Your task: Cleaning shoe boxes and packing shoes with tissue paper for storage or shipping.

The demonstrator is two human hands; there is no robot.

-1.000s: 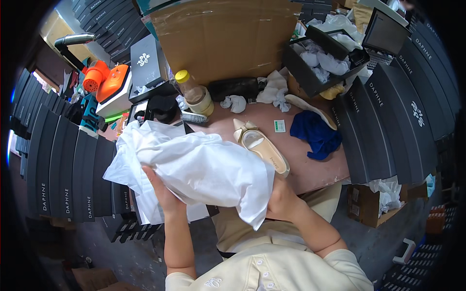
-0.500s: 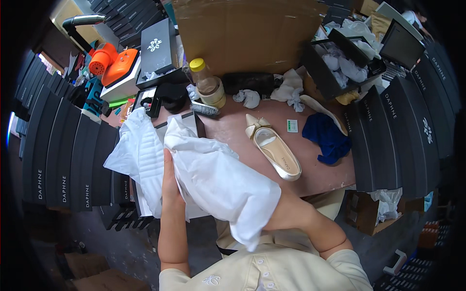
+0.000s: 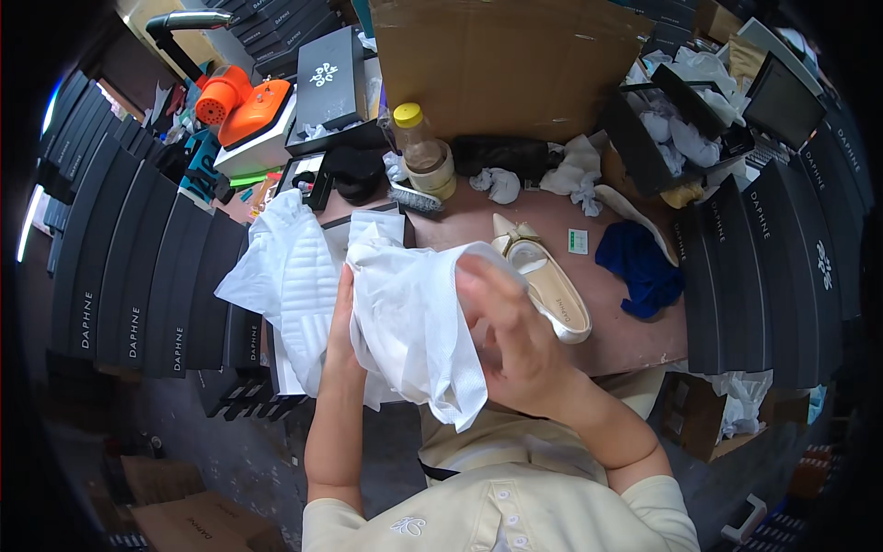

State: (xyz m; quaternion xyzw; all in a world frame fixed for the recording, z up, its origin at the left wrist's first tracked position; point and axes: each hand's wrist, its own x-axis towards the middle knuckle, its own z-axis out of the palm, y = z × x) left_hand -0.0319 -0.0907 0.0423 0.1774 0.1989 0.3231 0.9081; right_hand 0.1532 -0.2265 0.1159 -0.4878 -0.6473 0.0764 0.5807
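White wrapping (image 3: 405, 322) is clasped in the left grip (image 3: 342, 333), right grip (image 3: 521, 348) half-open at its edge.

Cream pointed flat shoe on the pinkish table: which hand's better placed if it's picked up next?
Likely the right hand: it is open and nearer the cream pointed flat shoe. The left hand is farther off, at the far side of the white paper bundle, and supports it.

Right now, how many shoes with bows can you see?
1: the beige shoe on the pinkish tabletop, beyond the right hand. Others may be hidden under the white wrapping.
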